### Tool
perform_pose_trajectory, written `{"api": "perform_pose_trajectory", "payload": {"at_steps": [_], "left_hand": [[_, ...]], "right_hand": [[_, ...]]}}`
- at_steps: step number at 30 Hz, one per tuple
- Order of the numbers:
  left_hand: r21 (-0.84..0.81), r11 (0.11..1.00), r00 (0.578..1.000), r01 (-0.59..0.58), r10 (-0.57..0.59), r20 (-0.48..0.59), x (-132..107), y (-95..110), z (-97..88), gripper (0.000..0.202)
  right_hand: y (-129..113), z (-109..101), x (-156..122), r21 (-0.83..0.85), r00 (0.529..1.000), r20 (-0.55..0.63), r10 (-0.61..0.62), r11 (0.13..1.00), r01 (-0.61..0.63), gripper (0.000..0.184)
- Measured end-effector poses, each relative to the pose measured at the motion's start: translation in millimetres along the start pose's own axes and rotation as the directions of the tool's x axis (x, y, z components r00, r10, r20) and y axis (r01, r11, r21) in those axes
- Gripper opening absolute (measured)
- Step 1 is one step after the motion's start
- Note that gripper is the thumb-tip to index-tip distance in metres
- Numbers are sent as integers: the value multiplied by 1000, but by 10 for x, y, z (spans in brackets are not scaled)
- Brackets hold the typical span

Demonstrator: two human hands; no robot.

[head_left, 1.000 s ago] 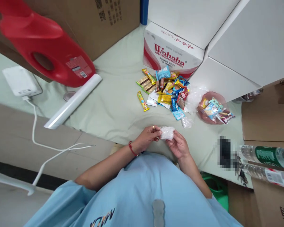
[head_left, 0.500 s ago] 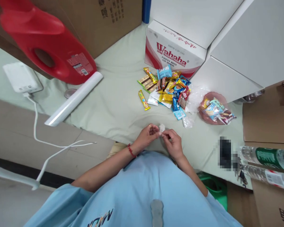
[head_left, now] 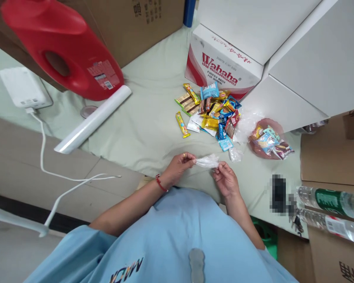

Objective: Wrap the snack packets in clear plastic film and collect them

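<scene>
Limp clear plastic (head_left: 208, 160), held taut at both ends

The piece is strung between two hands over the near edge of the green cloth (head_left: 153, 129), with the snack pile (head_left: 211, 122) at twelve o'clock from it and the pink bowl (head_left: 255, 149) at about two. At its nine o'clock end, the fingers of the left hand (head_left: 176, 168) are pinched on a gathered tip; toward four o'clock, those of the right hand (head_left: 227, 181) pinch the opposite end. Whether it is a bag or a loose sheet cannot be told. It should weigh almost nothing, fold at a touch, feel slick and perhaps tear under a sharp tug. The bunched ends look the surest hold, since the thin layers lie together there; the fuller middle would likely just crumple.
</scene>
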State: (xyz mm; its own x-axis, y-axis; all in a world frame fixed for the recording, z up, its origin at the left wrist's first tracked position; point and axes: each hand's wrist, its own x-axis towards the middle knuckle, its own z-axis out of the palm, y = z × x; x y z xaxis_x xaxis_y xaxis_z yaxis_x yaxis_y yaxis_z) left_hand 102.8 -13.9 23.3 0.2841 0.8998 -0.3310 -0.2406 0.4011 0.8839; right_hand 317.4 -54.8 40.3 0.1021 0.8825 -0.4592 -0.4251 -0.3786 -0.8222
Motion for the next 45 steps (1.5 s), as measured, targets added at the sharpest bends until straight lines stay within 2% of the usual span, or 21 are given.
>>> {"api": "perform_pose_trajectory", "payload": {"at_steps": [3,7,10,13,15,17,19,21,22,24,27,30,32,34,35,37,38,40,42,43,45], "left_hand": [[-69,998,1000,6,-6,5,-1,8,-7,36],[-23,999,999,-38,38,32,-44,-6,14,27],[35,996,994,-80,77,78,-68,-36,13,20],[95,983,984,-160,151,95,-86,-61,-12,15],[198,931,949,-307,284,138,-107,-60,-24,33],[328,813,875,-480,421,237,-132,-49,-18,53],[461,680,822,-569,477,311,-145,-40,2,48],[572,614,831,-544,487,268,-136,-40,17,24],[599,619,846,-508,489,213,-122,-43,19,16],[550,717,879,-428,471,70,-83,-53,9,16],[311,906,926,-288,346,-153,-13,-81,-14,21],[186,959,930,-214,258,-263,36,-128,-14,27],[175,963,927,-204,247,-282,46,-157,-3,29],[169,967,929,-192,235,-286,39,-177,12,30],[170,968,932,-187,229,-282,30,-182,22,30],[178,968,938,-178,222,-267,7,-184,47,31],[185,967,941,-175,220,-258,-6,-181,63,30],[199,964,945,-176,222,-239,-31,-166,93,30],[214,960,948,-181,228,-222,-52,-136,107,31],[218,959,952,-181,227,-208,-59,-115,103,32],[206,963,966,-171,205,-155,-62,-65,62,34]], "right_hand": [[22,-38,-10,-106,999,-35,-34,994,30,40],[-15,-73,27,-236,986,-136,-99,970,65,60],[-54,-56,73,-387,995,-64,-78,921,47,58],[-62,9,98,-494,991,0,-136,862,118,47],[-53,64,96,-529,981,-5,-193,833,161,46],[-42,116,83,-556,977,12,-212,811,183,43],[-33,153,65,-565,981,49,-186,805,181,42],[-33,167,51,-553,985,55,-163,817,166,42],[-37,164,48,-534,986,37,-160,831,155,42],[-49,136,45,-466,990,-18,-142,877,118,45],[-51,47,35,-347,997,-67,-34,938,9,50],[-18,-69,-4,-381,996,-45,73,921,-84,51],[-8,-136,-48,-487,998,-60,17,872,-45,51],[-38,-171,-100,-617,979,-89,-185,782,91,48],[-68,-169,-125,-677,947,-78,-312,714,180,45],[-138,-121,-164,-758,862,43,-505,545,358,38],[-167,-77,-174,-772,826,139,-546,463,436,34],[-192,34,-165,-759,784,323,-530,350,549,32],[-172,137,-122,-737,782,418,-462,331,589,27],[-153,173,-93,-727,798,419,-433,367,580,22],[-120,202,-36,-689,865,341,-368,528,496,20]]}}
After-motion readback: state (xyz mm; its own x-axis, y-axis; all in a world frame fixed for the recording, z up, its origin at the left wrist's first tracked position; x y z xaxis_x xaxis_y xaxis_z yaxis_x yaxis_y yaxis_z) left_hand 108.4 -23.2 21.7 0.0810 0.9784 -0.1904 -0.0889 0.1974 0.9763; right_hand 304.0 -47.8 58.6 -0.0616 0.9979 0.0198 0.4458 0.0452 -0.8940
